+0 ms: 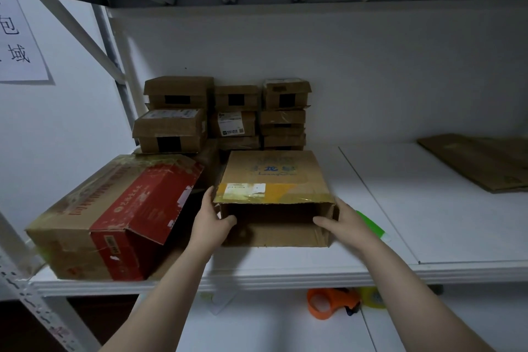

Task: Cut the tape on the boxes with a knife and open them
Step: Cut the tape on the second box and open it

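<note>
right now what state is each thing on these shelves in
brown box: on its side, near end open
left hand: grips its left wall
right hand: grips its right wall
red box: front flap open
small boxes: stacked, lids down
green tool: lying on shelf, unheld
cardboard sheet: lying flat

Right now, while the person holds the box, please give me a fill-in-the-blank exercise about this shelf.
1. The left hand and right hand hold a cardboard box whose near end is ____.
2. The red box lies to the ____ of it.
3. The tape dispenser on the lower shelf is ____ in colour.
4. The green tool lies beside the ____ hand.
Missing words: open; left; orange; right.
</note>
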